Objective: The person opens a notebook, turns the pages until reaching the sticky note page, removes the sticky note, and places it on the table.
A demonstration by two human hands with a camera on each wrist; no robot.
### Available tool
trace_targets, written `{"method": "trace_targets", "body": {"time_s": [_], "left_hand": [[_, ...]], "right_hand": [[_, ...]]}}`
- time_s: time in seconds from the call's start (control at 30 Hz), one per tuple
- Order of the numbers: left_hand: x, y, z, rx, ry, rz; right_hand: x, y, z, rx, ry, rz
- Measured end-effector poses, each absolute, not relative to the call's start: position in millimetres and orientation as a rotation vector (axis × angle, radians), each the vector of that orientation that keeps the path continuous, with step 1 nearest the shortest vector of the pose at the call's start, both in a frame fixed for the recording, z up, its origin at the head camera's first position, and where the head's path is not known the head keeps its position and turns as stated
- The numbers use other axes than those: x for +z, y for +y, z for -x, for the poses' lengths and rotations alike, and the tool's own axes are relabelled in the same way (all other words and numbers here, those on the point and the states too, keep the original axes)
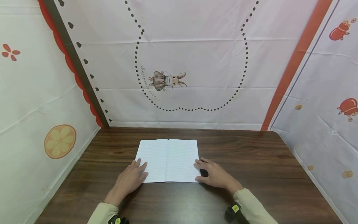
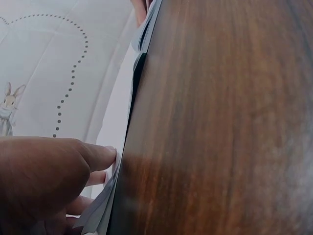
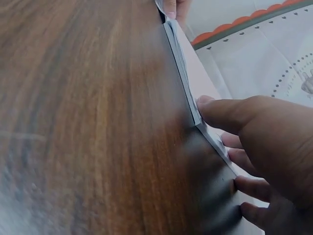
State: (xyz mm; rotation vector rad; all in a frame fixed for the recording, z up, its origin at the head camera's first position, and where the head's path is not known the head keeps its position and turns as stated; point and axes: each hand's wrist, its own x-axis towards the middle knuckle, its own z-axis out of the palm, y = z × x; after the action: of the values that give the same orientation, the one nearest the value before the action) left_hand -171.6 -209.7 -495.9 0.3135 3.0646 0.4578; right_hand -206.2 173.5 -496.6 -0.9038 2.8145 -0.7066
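Observation:
An open notebook (image 1: 181, 161) with blank lined pages lies flat on the brown wooden table, its spine running away from the person. On the left page's outer edge rests the left hand (image 1: 130, 179), fingers spread and thumb near the lower corner. The right hand (image 1: 215, 174) touches the right page's outer edge the same way, with thumb (image 3: 220, 110) and fingertips on the paper. From the left wrist view, the page edges (image 2: 98, 210) by the left hand look slightly lifted and fanned. Side-on, the right half of the notebook (image 3: 183, 68) shows a thin stack of pages.
The wooden table (image 1: 251, 161) reaches back to a white printed cloth (image 1: 193, 68) with a rabbit figure and dotted outline. More printed cloth hangs at the left (image 1: 25, 102) and right (image 1: 321, 130). Dark wrist-worn cameras (image 1: 232, 213) sit below both hands.

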Motion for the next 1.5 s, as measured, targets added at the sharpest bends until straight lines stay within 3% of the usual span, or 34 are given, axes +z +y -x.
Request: {"method": "trace_targets", "body": {"time_s": [0.8,1.2,1.5], "left_hand": [[-484.7,-194.7,177.3,0.402,3.157,-0.366],[-462.4,-113.6,182.8,0.516,3.147,-1.152],[-473.5,-75.2,192.2,0.204,3.013,-1.352]], "right_hand": [[-501.6,161.3,200.6,-0.816,2.947,0.730],[-505.6,159.6,201.9,-0.817,2.957,0.727],[-506.7,158.6,202.6,-0.806,2.956,0.756]]}}
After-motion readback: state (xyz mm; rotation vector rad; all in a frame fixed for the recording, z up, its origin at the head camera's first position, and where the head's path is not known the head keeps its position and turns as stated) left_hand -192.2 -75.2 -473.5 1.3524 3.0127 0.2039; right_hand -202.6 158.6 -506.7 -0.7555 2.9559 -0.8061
